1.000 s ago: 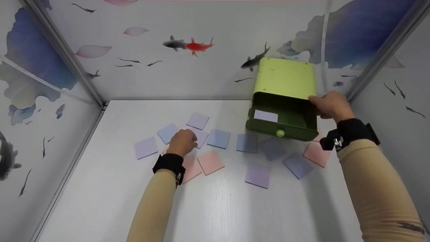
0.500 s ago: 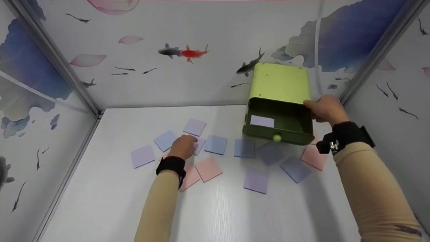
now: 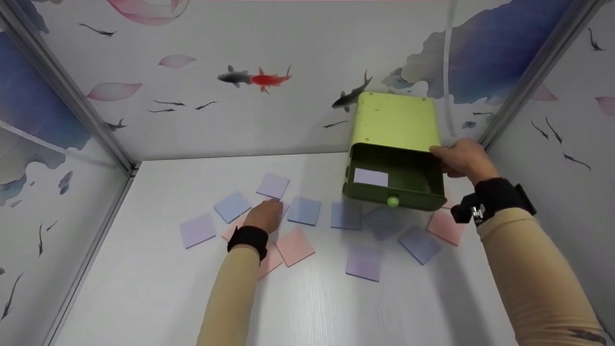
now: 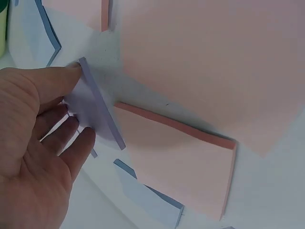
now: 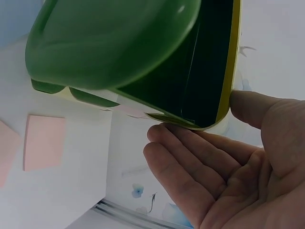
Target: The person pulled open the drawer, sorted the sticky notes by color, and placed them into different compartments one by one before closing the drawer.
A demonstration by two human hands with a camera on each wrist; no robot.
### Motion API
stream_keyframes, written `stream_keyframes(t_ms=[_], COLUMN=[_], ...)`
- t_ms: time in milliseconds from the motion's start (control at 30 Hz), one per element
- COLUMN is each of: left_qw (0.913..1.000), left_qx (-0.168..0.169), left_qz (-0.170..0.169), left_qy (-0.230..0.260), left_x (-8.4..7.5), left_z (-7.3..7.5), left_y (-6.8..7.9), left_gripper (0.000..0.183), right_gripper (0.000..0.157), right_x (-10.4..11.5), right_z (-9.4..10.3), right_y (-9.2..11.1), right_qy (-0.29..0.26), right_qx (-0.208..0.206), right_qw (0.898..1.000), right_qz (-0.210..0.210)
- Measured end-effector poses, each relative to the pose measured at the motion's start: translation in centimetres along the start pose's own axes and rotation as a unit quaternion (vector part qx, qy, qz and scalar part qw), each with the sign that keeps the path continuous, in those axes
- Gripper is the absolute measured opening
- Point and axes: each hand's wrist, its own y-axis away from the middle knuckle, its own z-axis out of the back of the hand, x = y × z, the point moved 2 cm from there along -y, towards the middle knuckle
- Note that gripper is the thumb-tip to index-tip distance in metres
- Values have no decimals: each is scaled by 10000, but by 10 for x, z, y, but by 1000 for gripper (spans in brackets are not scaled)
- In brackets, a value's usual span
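Note:
My left hand (image 3: 264,216) is over the middle of several flat square sticky-note pads. In the left wrist view its thumb and fingers pinch a purple pad (image 4: 97,114), tilted up on edge. Below it lies a pink pad (image 4: 176,157). My right hand (image 3: 466,158) holds the front right edge of a green drawer box (image 3: 396,120), thumb on top and fingers along the side. The box's drawer (image 3: 418,202) is pulled out, and a purple pad (image 3: 371,177) lies in its left part.
On the white table, a purple pad (image 3: 198,230) and a blue pad (image 3: 232,206) lie left of my left hand. A blue pad (image 3: 304,210), a purple pad (image 3: 363,262) and a pink pad (image 3: 447,227) lie to the right. Printed wall panels (image 3: 298,33) enclose the table.
My left hand has moved in over the purple pad, which is now mostly hidden in the head view. The head view has shifted slightly; my right hand stays on the box.

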Motion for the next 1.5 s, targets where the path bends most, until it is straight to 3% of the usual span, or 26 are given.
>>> stream_keyframes(t_ms=[333,700,1067,1367,1500], left_qw=[9993,9989,9997,9981,9968], left_qx=[370,448,75,-555,-676], left_qz=[75,55,-114,-255,-298], left_qy=[-9,114,-178,123,297], left_x=[3,3,1,4,2], left_z=[6,4,3,3,10], left_y=[0,3,0,-5,-5], left_gripper=[27,40,55,23,20], right_gripper=[62,60,57,54,54], right_x=[2,-1,2,1,0], right_z=[-2,-2,-4,-5,-4], right_y=[1,2,3,3,3], right_qy=[-30,-46,-152,13,14], right_qx=[-67,-130,-172,-173,-207], right_qw=[10000,9999,9997,9998,9998], right_qz=[48,28,-16,-38,-46])
